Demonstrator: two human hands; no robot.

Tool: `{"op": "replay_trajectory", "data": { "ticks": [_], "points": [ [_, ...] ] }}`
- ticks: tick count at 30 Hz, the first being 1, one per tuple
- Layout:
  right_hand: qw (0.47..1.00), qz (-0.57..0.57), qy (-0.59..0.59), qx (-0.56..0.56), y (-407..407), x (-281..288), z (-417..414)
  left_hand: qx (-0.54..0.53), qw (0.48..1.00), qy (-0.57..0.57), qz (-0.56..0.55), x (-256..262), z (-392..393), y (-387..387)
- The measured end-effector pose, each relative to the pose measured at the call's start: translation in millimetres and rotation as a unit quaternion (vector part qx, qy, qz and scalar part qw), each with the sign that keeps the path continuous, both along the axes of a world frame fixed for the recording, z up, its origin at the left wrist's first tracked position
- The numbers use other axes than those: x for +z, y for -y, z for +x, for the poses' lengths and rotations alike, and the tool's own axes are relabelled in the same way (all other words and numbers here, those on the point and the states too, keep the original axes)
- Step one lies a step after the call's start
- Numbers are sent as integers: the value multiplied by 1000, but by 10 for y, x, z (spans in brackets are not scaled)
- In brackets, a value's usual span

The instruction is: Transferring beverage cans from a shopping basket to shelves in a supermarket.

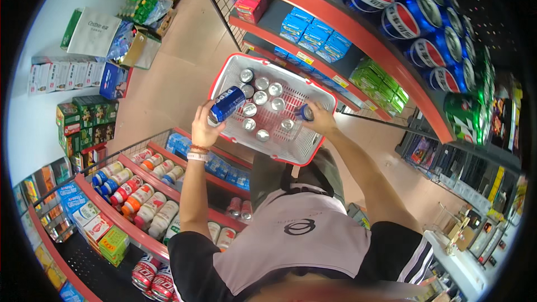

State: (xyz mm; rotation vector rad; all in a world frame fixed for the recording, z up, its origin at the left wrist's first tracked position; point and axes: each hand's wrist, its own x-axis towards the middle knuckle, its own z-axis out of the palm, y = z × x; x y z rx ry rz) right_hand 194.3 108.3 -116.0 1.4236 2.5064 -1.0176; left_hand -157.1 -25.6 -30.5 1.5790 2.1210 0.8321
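My left hand (204, 128) grips a blue Pepsi can (229, 101), tilted on its side over the left part of a white plastic shopping basket (308, 147) with a red rim. Inside the basket's right side, my right hand (322, 121) has its fingers around a second blue can (304, 112), its silver top partly showing. Several cans, among them one with a silver lid (260, 97), stand upright on the slotted basket floor, mostly toward the left and middle. Their sides are largely hidden from above. The basket sits in front of my legs; what supports it is hidden.
Shelving with red edges (369, 12) rises close on the right, holding blue Pepsi cans (400, 21) and boxed drinks (314, 35). Another shelf unit on the left holds plastic bottles (138, 197). Cartons (88, 119) stand along the wall beyond the tiled floor (180, 58).
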Motion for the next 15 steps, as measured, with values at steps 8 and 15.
{"op": "replay_trajectory", "data": {
  "ticks": [8, 15],
  "points": [
    [972, 86, -175, -129, 397, 1202, 327, 1, 976, 158, 149, 639, 341, -78],
    [928, 202, -283, -136, 205, 1835, 536, 29, 916, 338, 214, 1142, 877, -134]
  ]
}}
